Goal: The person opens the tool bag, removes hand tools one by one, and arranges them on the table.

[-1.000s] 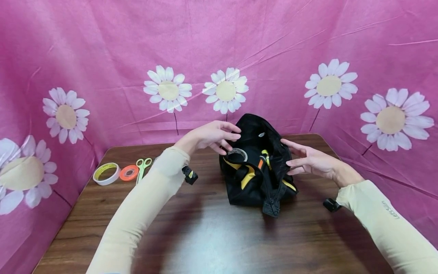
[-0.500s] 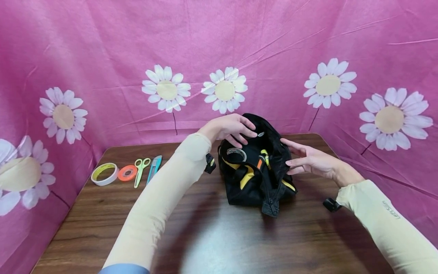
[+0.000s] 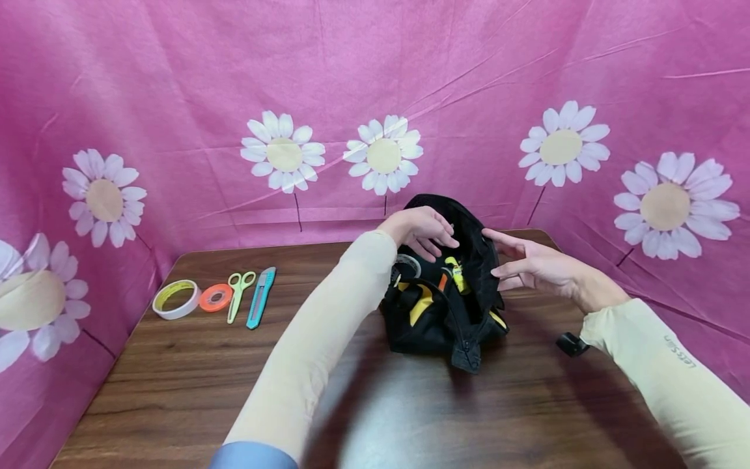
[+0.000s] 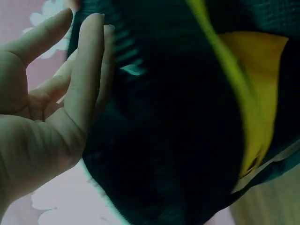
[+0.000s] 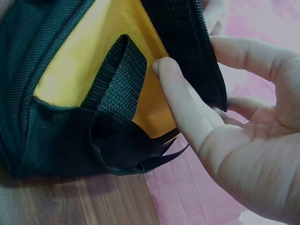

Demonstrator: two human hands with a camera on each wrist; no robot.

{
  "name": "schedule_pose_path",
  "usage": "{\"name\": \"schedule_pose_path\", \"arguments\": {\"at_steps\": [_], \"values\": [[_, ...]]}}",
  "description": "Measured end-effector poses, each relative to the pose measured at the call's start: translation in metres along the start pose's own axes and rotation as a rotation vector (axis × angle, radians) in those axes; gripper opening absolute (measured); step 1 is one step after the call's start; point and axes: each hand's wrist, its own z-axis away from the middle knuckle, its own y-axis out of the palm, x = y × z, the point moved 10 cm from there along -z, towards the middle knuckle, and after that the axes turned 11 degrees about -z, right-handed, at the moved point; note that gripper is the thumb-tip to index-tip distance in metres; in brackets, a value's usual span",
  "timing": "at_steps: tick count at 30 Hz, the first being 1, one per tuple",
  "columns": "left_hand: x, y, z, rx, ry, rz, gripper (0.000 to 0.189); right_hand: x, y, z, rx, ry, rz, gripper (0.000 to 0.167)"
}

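A black tool bag (image 3: pixel 422 332) with yellow panels stands on the table with its top unzipped. My left hand (image 3: pixel 426 232) hangs over its mouth, fingers relaxed and nothing visible in them; in the left wrist view the fingers (image 4: pixel 86 65) are apart from each other beside the dark lining. My right hand (image 3: pixel 536 268) touches the bag's right side, fingers mostly straight. In the right wrist view its thumb rests on the yellow panel (image 5: pixel 103 51), near the zipper edge. Inside the bag show a tape roll (image 3: pixel 409 265), a yellow labelled item (image 3: pixel 457 275) and an orange piece (image 3: pixel 443 281), partly hidden.
At the table's left lie a white tape roll (image 3: pixel 194 301), an orange tape roll (image 3: pixel 215 298), light green scissors (image 3: pixel 237 298) and a blue utility knife (image 3: pixel 260 298). A pink flowered cloth (image 3: pixel 351 78) hangs behind the wooden table (image 3: pixel 176 391).
My left hand has moved right, from the bag's left rim to over its mouth, and its arm has uncovered the utility knife. My right hand stays at the bag's side.
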Motion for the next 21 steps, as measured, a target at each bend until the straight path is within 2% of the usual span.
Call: {"name": "schedule_pose_path", "arguments": {"at_steps": [5, 12, 21], "values": [[0.018, 0.014, -0.019, -0.002, -0.02, 0.004, 0.054, -0.001, 0.0, 0.0, -0.008, 0.008, 0.004, 0.095], [0.038, 0.024, -0.037, -0.017, -0.017, 0.077, 0.058, -0.005, -0.001, 0.0, -0.008, 0.01, 0.005, 0.096], [0.05, 0.037, -0.051, -0.021, 0.007, -0.017, 0.056, -0.009, -0.003, 0.004, 0.023, 0.003, 0.001, 0.095]]}}
